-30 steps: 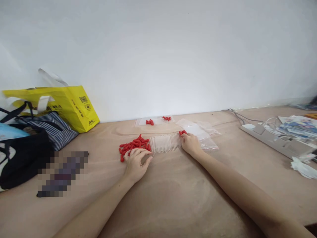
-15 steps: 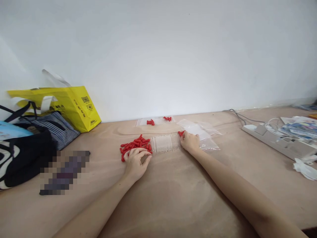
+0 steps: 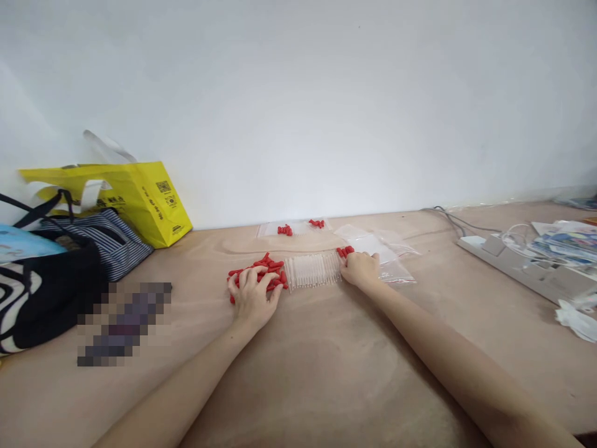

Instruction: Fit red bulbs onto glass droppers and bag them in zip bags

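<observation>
My left hand point(image 3: 254, 297) rests over a pile of small red club-shaped pieces point(image 3: 263, 261), its fingers spread and bent among them. To the right of that pile lies a row of thin clear sticks point(image 3: 312, 270) side by side. My right hand point(image 3: 361, 267) is at the right end of this row, with its fingers curled inward. Several red pieces point(image 3: 346, 251) show just beyond its fingertips. What those fingers hold, if anything, is hidden. Flat clear zip bags point(image 3: 398, 269) lie partly behind my right hand.
Near the wall, another clear bag point(image 3: 268, 230) holds two red clusters point(image 3: 285, 230). At left stand a yellow bag point(image 3: 158, 205), a striped pouch point(image 3: 121, 242) and a black bag point(image 3: 56, 298). A power strip point(image 3: 522, 264), papers point(image 3: 569, 239) and a crumpled tissue point(image 3: 576, 320) lie at right.
My left hand's fingers have spread and reached further over the red pile. My right hand has shifted slightly nearer, and more of the red pieces beyond it show.
</observation>
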### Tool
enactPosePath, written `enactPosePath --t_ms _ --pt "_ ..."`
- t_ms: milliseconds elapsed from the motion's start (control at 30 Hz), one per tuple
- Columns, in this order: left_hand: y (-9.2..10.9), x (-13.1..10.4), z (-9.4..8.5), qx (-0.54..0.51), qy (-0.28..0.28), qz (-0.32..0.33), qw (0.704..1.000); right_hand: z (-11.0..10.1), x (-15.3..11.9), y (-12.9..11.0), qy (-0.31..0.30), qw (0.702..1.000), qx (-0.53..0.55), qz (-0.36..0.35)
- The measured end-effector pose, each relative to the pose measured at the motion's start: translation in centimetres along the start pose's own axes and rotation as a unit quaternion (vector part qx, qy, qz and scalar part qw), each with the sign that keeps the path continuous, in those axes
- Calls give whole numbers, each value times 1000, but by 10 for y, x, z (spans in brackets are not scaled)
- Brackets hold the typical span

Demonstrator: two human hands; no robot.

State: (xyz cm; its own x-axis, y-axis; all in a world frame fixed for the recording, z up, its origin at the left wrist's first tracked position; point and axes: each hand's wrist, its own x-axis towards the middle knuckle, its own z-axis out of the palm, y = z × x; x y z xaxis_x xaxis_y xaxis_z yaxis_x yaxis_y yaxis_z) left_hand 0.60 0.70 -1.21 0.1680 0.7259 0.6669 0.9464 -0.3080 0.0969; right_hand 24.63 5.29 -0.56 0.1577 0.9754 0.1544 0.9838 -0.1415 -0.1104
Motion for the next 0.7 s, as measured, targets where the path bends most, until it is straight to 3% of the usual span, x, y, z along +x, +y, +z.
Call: enactPosePath --t_ms 233,467,533,600,700 --pt "-11 14 6 -19 -89 88 992 4 3 -6 -14 1000 -4 1" --pt "-20 24 9 -15 -119 180 976 2 -4 -6 9 1000 2 -2" --pt "-21 26 11 -19 -121 195 973 -1 -10 -4 30 998 12 -49" --pt "-22 27 13 -29 -117 198 973 -3 -20 -1 61 987 32 -143" --pt "-20 26 12 -68 -88 168 980 -7 -38 6 77 946 71 -308"
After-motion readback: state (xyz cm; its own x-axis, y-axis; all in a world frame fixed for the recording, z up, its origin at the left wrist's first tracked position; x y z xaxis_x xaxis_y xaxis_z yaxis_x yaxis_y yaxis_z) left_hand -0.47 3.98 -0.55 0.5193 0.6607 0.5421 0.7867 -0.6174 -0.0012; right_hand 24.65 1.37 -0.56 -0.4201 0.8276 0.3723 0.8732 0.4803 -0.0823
